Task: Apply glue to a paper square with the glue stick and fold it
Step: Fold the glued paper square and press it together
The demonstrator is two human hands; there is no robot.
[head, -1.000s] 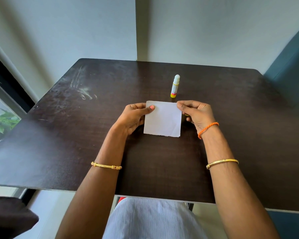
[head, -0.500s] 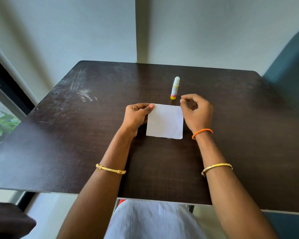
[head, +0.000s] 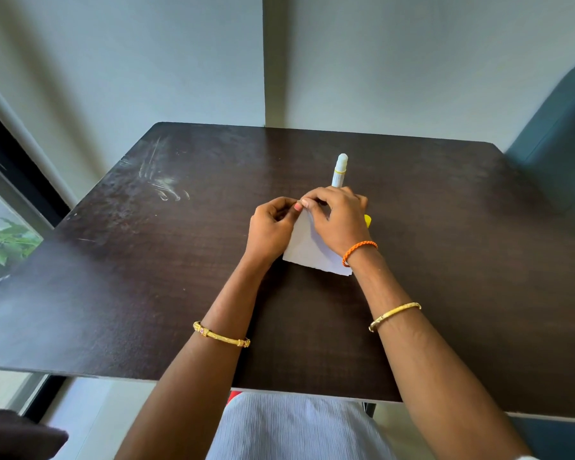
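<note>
there, paper square (head: 307,249) beneath right hand (head: 337,220)

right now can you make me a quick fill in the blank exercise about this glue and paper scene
1. Both hands, the left hand and the right hand, meet at the far edge of the white ____ square.
2. The glue stick stands ____ on the table, just beyond the hands.
3. The braided wristband on the right wrist is ____ in colour.
4. Each forearm wears a ____ bangle.

Missing words: paper; upright; orange; gold
</note>
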